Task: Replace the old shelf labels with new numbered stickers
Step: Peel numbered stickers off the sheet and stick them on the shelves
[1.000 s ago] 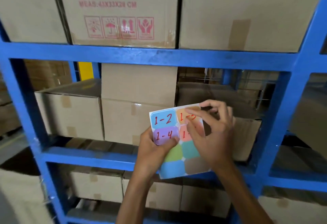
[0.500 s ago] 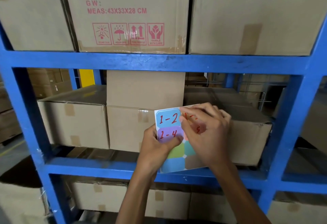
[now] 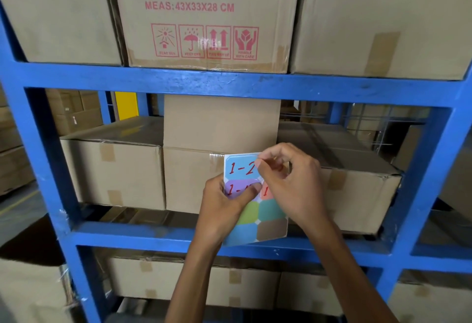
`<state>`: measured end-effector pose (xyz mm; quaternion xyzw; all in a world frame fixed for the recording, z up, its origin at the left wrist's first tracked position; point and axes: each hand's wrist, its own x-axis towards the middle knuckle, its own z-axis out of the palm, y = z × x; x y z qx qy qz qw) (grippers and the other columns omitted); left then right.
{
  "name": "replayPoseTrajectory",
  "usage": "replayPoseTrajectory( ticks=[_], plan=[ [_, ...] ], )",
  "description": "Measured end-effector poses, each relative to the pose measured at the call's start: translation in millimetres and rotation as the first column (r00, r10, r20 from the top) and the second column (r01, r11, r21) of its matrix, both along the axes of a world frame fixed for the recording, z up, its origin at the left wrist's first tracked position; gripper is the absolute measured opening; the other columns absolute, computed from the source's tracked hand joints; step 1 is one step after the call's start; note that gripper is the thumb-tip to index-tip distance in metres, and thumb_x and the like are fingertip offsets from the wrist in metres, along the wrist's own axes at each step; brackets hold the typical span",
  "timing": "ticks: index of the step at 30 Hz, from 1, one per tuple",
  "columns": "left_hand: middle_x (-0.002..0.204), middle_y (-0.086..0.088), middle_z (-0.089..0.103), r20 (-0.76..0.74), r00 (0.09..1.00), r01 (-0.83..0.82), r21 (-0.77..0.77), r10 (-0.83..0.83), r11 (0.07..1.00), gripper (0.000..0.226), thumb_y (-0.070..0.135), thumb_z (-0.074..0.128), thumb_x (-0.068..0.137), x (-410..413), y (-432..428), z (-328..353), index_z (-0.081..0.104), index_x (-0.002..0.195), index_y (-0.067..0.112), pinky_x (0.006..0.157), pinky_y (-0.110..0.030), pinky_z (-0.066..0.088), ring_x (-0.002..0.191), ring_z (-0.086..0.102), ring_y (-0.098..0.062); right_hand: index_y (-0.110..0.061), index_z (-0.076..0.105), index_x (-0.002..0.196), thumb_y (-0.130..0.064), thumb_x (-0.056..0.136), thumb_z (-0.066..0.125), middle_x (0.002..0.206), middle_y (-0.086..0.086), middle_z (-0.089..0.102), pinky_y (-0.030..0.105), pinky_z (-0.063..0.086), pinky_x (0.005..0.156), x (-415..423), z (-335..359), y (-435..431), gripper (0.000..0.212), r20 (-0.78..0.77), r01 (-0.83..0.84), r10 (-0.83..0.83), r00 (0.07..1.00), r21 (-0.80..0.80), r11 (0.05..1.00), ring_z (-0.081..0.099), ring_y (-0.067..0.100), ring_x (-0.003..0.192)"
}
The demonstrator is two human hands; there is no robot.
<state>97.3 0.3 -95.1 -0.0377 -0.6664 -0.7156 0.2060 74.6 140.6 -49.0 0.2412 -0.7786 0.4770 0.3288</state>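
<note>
Light, floppy sheet [image 3: 271, 229]: your left hand [image 3: 222, 207] grips its left edge, your right hand [image 3: 293, 187] pinches its top; lift stickers [image 3: 240, 168] by a corner, slowly.

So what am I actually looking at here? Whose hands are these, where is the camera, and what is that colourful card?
There is no machine here. A person wears a camera on the head, so the one picture looks forward and down at that person's own two hands. In front stands a blue metal rack loaded with cardboard boxes. The printed box on the upper shelf carries handling symbols. The left hand holds a sticker sheet of coloured stickers, with its thumb on a purple one. Red handwriting reads 1-2 on the light blue sticker. The right hand pinches at the sheet's top, seemingly to peel a sticker, but its fingers hide which one.
</note>
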Motion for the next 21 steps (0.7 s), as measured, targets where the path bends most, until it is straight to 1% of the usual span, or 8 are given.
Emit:
replayPoseTrajectory(
  ticks=[3,5,8,11,14,17,19,21],
  plan=[
    [0.082,0.008,0.082,0.01,0.998,-0.059,-0.025,0.06,0.998,0.019,0.021,0.084,0.083,-2.6,-4.5,-1.9,0.073,0.098,0.02,0.054,-0.017,0.056,0.071,0.079,-0.011,-0.02,0.071,0.087,-0.02,0.09,0.074,0.086,-0.014,0.073,0.017,0.052,0.067,-2.5,-0.6,-3.8,0.004,0.09,-0.045,0.044,0.995,0.006,0.999,0.069,0.001,0.082],
    [0.086,0.009,0.08,0.008,0.995,-0.101,-0.055,0.101,0.993,0.019,0.023,0.084,0.082,-4.9,-7.7,-3.0,0.072,0.096,0.022,0.054,-0.016,0.055,0.071,0.079,-0.009,-0.019,0.07,0.087,-0.018,0.091,0.072,0.087,-0.011,0.074,0.01,0.049,0.06,-4.3,-1.2,-7.2,0.005,0.154,-0.088,0.087,0.984,-0.001,0.996,0.069,0.0,0.082],
    [0.088,0.004,0.081,0.002,0.992,-0.123,-0.1,0.123,0.987,0.016,0.025,0.084,0.083,-8.1,-12.0,-4.9,0.072,0.093,0.025,0.054,-0.017,0.056,0.07,0.078,-0.008,-0.019,0.07,0.086,-0.015,0.092,0.07,0.089,-0.007,0.075,0.013,0.051,0.058,-7.5,-0.8,-10.0,0.007,0.238,-0.15,0.157,0.958,-0.046,0.988,0.071,0.004,0.085],
    [0.087,0.005,0.08,0.003,0.99,-0.14,-0.155,0.142,0.978,0.014,0.026,0.084,0.083,-11.2,-15.5,-7.2,0.072,0.091,0.028,0.055,-0.015,0.056,0.071,0.077,-0.007,-0.019,0.068,0.088,-0.018,0.093,0.07,0.093,-0.008,0.075,0.02,0.056,0.062,-11.1,-0.3,-11.2,0.005,0.321,-0.197,0.214,0.922,-0.086,0.977,0.072,0.0,0.09],
    [0.085,0.006,0.079,-0.002,0.987,-0.156,-0.174,0.158,0.972,0.013,0.025,0.085,0.082,-14.8,-18.0,-11.0,0.073,0.089,0.029,0.052,-0.014,0.054,0.067,0.076,-0.004,-0.018,0.069,0.089,-0.018,0.093,0.071,0.091,-0.006,0.076,0.022,0.055,0.062,-15.2,1.5,-12.0,0.004,0.336,-0.189,0.226,0.914,-0.139,0.972,0.074,0.002,0.086],
    [0.083,0.01,0.077,0.007,0.982,-0.183,-0.206,0.189,0.961,0.015,0.028,0.085,0.081,-17.4,-19.2,-15.7,0.077,0.093,0.021,0.05,-0.012,0.053,0.064,0.075,0.001,-0.017,0.072,0.089,-0.016,0.094,0.07,0.088,-0.004,0.077,0.022,0.055,0.063,-15.3,5.0,-11.6,0.005,0.34,-0.185,0.249,0.907,-0.21,0.96,0.075,0.005,0.078],
    [0.086,0.003,0.08,0.016,0.977,-0.205,-0.227,0.214,0.952,0.022,0.028,0.085,0.081,-20.4,-20.0,-19.2,0.08,0.094,0.011,0.05,-0.012,0.052,0.062,0.074,0.001,-0.016,0.073,0.087,-0.013,0.094,0.07,0.084,-0.002,0.078,0.024,0.057,0.064,-12.8,8.1,-10.8,0.007,0.334,-0.193,0.279,0.9,-0.268,0.944,0.076,0.008,0.076],
    [0.084,-0.003,0.081,0.01,0.972,-0.226,-0.246,0.236,0.943,0.021,0.024,0.086,0.081,-22.4,-21.0,-22.1,0.081,0.091,0.006,0.048,-0.011,0.049,0.055,0.069,0.005,-0.014,0.073,0.086,-0.01,0.093,0.069,0.082,0.0,0.078,0.024,0.058,0.063,-9.7,12.1,-9.9,0.009,0.305,-0.204,0.304,0.903,-0.317,0.926,0.077,0.013,0.073]
  ],
)
